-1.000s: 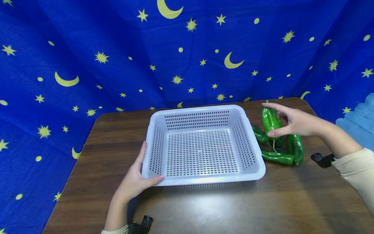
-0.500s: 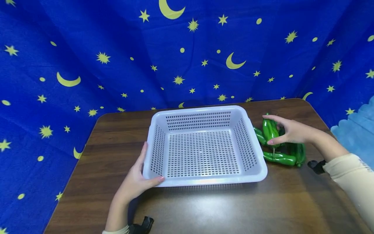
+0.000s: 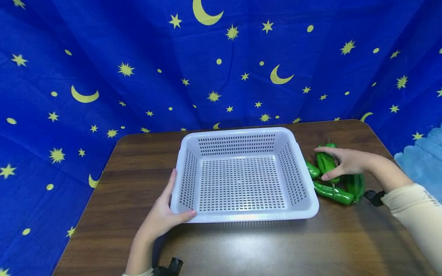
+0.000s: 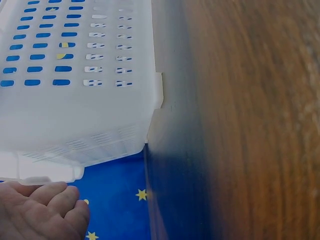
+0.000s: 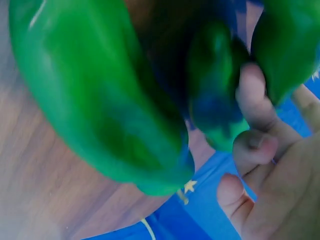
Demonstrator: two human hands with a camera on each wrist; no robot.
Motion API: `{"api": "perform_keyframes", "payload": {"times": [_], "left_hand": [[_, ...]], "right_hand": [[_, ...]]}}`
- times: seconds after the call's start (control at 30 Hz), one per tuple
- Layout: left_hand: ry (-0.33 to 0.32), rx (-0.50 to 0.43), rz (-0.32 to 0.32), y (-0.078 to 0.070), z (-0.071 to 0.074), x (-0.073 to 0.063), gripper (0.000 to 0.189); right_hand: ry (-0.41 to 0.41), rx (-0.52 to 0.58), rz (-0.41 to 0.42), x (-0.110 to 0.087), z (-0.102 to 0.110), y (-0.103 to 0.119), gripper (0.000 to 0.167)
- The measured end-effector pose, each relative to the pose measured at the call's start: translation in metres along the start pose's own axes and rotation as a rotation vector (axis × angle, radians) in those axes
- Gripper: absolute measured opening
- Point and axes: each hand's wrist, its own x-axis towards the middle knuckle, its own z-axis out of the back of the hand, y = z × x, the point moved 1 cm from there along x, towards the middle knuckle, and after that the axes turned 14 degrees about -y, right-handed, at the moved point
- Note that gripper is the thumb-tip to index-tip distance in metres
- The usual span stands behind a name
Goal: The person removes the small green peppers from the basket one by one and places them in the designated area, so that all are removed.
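Note:
A white perforated plastic basket [image 3: 246,217] stands on the wooden table. My left hand [image 3: 162,212] grips its near left corner, thumb over the front rim and fingers along the left side. In the left wrist view, curled fingers [image 4: 60,202] lie beside the basket's rim [image 4: 42,170]. To the right of the basket, my right hand [image 3: 345,163] holds a long green pepper [image 3: 324,161] between thumb and fingers, low among several other green peppers. In the right wrist view the held pepper [image 5: 290,45] is partly cut off, and a larger pepper [image 5: 90,95] fills the left.
One pepper [image 3: 333,193] lies slanting close to the basket's right side, another [image 3: 355,188] right of it. A pepper end [image 3: 329,145] shows behind the right hand. A blue curtain [image 3: 155,57] with yellow moons and stars hangs behind the table [image 3: 134,168].
My right hand has lowered the held pepper into the pile. The pepper nearest me has turned to a slant. The left hand stays on the basket corner; the head view has shifted slightly.

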Motion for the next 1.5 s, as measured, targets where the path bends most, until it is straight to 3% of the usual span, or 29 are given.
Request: {"api": "perform_keyframes", "payload": {"times": [0.27, 0.57, 0.83, 1.03, 1.3, 1.5], "left_hand": [[-0.011, 0.029, 0.023, -0.001, -0.001, 0.000, 0.118], [-0.035, 0.066, 0.007, -0.003, 0.002, 0.000, 0.118], [-0.039, 0.063, 0.004, -0.004, 0.002, 0.000, 0.118], [-0.022, 0.038, 0.009, -0.004, 0.001, 0.000, 0.118], [-0.014, 0.097, -0.013, -0.005, 0.001, 0.001, 0.119], [-0.025, 0.194, -0.052, -0.007, 0.003, 0.001, 0.121]], "right_hand": [[-0.031, -0.166, 0.023, 0.002, -0.009, 0.008, 0.102], [-0.087, -0.163, 0.043, 0.012, -0.007, 0.011, 0.101], [-0.129, -0.226, 0.038, 0.019, -0.006, 0.018, 0.104], [-0.129, -0.306, 0.028, 0.021, -0.011, 0.019, 0.116], [-0.146, -0.240, -0.003, 0.011, -0.012, 0.021, 0.111], [-0.234, -0.229, 0.008, -0.002, 0.000, 0.035, 0.095]]}}
